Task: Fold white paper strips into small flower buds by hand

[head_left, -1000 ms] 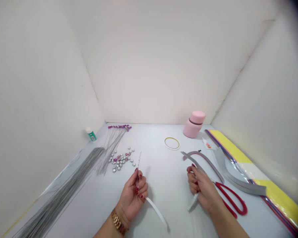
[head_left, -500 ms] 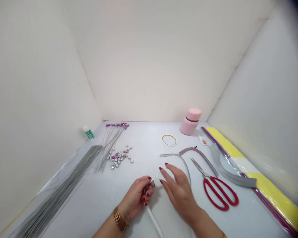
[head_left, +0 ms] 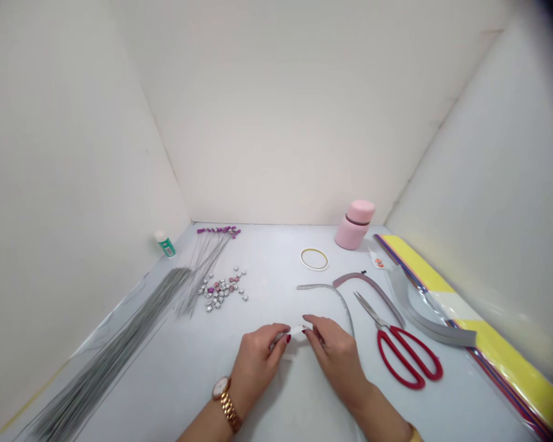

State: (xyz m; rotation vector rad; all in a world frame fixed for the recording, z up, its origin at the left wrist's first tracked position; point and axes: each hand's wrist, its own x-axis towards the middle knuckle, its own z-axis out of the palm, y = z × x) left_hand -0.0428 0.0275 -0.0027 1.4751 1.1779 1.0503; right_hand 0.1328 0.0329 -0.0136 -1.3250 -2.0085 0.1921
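Between my two hands a short white strip (head_left: 297,329) is stretched above the table. My left hand (head_left: 263,353), with a gold watch at the wrist, pinches its left end between thumb and fingers. The right end is pinched by my right hand (head_left: 338,356). A long grey-white strip (head_left: 345,304) curves on the table just behind my right hand. Left of my hands lies a scatter of small silver and pink stars (head_left: 219,293). Scissors with red handles (head_left: 403,356) lie open to the right of my right hand.
Grey wires (head_left: 120,344) spread along the left, near purple-tipped stems (head_left: 219,231) and a green-white glue stick (head_left: 166,244). Behind are a tape ring (head_left: 314,268) and pink flask (head_left: 354,227). Grey strips (head_left: 442,332) and yellow packs (head_left: 502,344) lie right.
My left hand has turned over, knuckles up, and the watch face now shows. My right hand's spread fingers have closed on the strip. The strip's tail below my left hand is no longer visible.
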